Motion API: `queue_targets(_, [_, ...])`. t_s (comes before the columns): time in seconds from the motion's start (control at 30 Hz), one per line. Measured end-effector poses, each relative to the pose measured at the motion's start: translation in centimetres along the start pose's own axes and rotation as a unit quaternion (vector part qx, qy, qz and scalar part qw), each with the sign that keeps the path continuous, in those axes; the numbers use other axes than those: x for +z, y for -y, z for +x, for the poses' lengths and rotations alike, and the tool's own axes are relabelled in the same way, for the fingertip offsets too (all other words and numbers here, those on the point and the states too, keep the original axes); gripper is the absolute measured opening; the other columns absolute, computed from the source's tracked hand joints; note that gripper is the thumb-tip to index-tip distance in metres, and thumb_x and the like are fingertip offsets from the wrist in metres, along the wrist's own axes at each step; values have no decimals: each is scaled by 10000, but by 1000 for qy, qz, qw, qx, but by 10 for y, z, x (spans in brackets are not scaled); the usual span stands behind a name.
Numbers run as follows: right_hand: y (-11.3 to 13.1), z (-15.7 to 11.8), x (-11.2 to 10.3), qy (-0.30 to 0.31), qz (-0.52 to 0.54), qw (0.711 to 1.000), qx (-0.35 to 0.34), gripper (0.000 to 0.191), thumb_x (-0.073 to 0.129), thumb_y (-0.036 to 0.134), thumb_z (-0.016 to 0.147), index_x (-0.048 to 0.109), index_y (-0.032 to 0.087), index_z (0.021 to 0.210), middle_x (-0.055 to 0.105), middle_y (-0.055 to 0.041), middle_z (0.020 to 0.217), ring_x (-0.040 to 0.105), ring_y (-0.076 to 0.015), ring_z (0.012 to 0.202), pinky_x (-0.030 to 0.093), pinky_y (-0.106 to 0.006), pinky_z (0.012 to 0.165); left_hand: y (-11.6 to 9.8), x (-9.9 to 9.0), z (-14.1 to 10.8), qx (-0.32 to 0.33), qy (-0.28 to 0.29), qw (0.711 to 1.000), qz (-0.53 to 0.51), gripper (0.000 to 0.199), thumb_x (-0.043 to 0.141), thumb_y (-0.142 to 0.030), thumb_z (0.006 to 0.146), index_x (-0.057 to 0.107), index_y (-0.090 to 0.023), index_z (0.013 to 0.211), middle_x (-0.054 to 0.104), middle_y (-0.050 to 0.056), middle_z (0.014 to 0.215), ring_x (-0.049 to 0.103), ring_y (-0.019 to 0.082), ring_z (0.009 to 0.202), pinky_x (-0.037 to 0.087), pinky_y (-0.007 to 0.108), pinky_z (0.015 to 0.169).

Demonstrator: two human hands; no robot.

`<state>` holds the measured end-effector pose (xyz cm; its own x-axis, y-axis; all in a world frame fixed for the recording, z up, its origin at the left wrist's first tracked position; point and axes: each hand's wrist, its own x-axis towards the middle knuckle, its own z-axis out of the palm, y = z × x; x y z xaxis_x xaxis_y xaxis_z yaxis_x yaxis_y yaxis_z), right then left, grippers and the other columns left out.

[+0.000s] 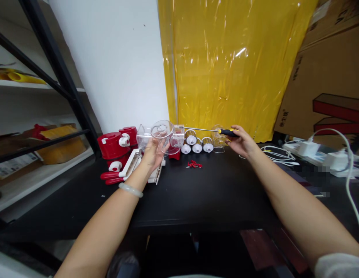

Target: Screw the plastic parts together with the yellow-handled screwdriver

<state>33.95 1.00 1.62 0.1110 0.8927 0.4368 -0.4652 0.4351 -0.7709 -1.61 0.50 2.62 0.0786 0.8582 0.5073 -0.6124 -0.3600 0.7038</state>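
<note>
My left hand [154, 153] is closed around a clear plastic housing [162, 131] with a round flared rim, raised over the back of the table. A screwdriver [227, 132] with a black and yellow handle is gripped in my right hand [241, 142]. Its long shaft points left, and the tip reaches the right end of the housing; I cannot tell whether they touch. Several small red pieces [193, 164] lie on the black tabletop between my hands. Behind them are stacked several drums [197, 146] with white ends, and another clear part [219, 141] stands near my right hand.
Red housings [111, 145] with white knobs stand at the back left, beside white arms with red grips [112, 177]. White cables [279, 156] and plugs [308, 148] lie at the right. A cardboard box [327, 77] leans there, and a shelf rack [72, 88] stands left.
</note>
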Motion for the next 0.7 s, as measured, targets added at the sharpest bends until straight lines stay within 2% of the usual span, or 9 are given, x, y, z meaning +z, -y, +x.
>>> queue_targets(0.07, [2, -2, 0, 13, 5, 1000, 4, 424, 858, 273, 599, 585, 315, 921, 700, 35, 833, 656, -192, 770, 508, -318, 623, -1, 1, -1, -3, 1, 1000, 4, 627, 914, -591, 516, 680, -237, 978, 697, 64, 1264, 461, 291, 1421, 433, 471, 1138])
queue_targets(0.13, [3, -2, -1, 16, -3, 1000, 3, 402, 860, 307, 607, 590, 310, 905, 706, 29, 831, 666, -198, 761, 517, -323, 619, -1, 3, -1, -5, 0, 1000, 8, 645, 910, -601, 514, 682, -233, 992, 696, 68, 1266, 450, 293, 1429, 434, 467, 1139])
queue_targets(0.23, [0, 3, -3, -1, -28, 1000, -2, 400, 793, 578, 696, 567, 273, 823, 687, 11, 745, 638, -182, 617, 515, -320, 546, -2, 3, -1, -3, -8, 1000, 10, 672, 912, -609, 495, 685, -228, 1000, 696, 71, 1262, 433, 294, 1440, 436, 461, 1139])
queue_targets(0.3, [-3, 6, -4, -17, -58, 998, -11, 501, 682, 738, 741, 540, 259, 777, 600, 22, 589, 552, -153, 473, 486, -310, 475, -1, 2, -1, 0, -8, 1000, 9, 669, 915, -605, 494, 687, -231, 999, 698, 64, 1257, 436, 288, 1438, 439, 454, 1139])
queue_targets(0.33, [-5, 8, -4, -22, -76, 997, -18, 522, 662, 762, 747, 530, 257, 764, 526, 41, 513, 490, -136, 412, 465, -301, 446, -1, 2, 0, 1, -6, 1000, 8, 658, 915, -600, 501, 687, -234, 998, 699, 60, 1255, 441, 282, 1435, 439, 451, 1139])
queue_targets(0.4, [-6, 9, -4, -24, -100, 994, -32, 491, 716, 708, 744, 523, 257, 759, 421, 74, 456, 398, -108, 361, 435, -283, 424, -1, 0, 0, 3, -3, 1000, 7, 634, 912, -592, 520, 686, -239, 997, 700, 52, 1255, 453, 269, 1426, 438, 444, 1142])
queue_targets(0.43, [-6, 8, -3, -20, -100, 994, -35, 458, 761, 648, 734, 523, 257, 764, 425, 78, 469, 395, -101, 368, 433, -275, 431, 0, 0, 1, 3, -2, 1000, 6, 627, 911, -589, 527, 685, -240, 998, 699, 50, 1255, 457, 263, 1423, 437, 443, 1143])
queue_targets(0.6, [1, -1, 2, -5, -30, 1000, -5, 338, 820, 339, 640, 555, 283, 843, 657, 39, 762, 605, -149, 630, 517, -300, 572, 0, -1, 0, -1, 8, 1000, 3, 631, 906, -588, 542, 685, -244, 1022, 687, 53, 1280, 432, 262, 1445, 411, 448, 1165])
queue_targets(0.7, [4, -4, 2, -1, -15, 1000, 3, 335, 798, 308, 606, 581, 294, 862, 693, 19, 830, 655, -193, 743, 536, -334, 623, 0, -1, -1, -3, 12, 1000, 6, 624, 905, -591, 546, 686, -251, 1021, 681, 51, 1300, 399, 275, 1467, 393, 467, 1178])
